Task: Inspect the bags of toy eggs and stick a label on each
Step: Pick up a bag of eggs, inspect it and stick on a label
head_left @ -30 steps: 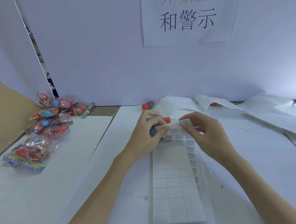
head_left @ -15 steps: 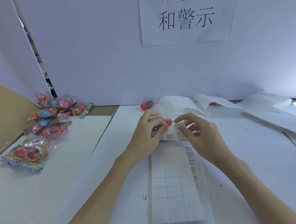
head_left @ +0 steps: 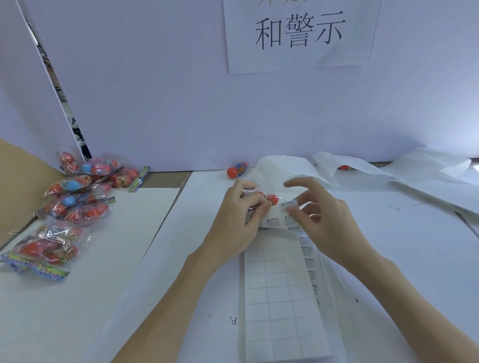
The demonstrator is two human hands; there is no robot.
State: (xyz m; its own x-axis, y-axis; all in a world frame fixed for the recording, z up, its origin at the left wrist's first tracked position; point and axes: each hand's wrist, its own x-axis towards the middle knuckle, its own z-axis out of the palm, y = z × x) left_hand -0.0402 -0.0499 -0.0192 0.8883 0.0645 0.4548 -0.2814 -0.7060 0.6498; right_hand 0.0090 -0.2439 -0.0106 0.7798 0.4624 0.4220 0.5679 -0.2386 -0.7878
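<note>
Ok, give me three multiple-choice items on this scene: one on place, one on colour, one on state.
1. The pile of egg bags lies:
A. on the person's left
B. on their right
C. on the label sheet

2. The loose toy by the back wall is mainly:
A. green
B. red-orange
C. black

3. The label sheet has:
A. every label left
B. most labels gone
C. no labels left

Key: A, it sits beyond the left hand; B, its round end is red-orange; B, mostly blank cells, print down one column by the right hand.

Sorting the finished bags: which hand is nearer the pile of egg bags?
Left. The left hand is right of the pile of egg bags; the right hand lies farther right.
</note>
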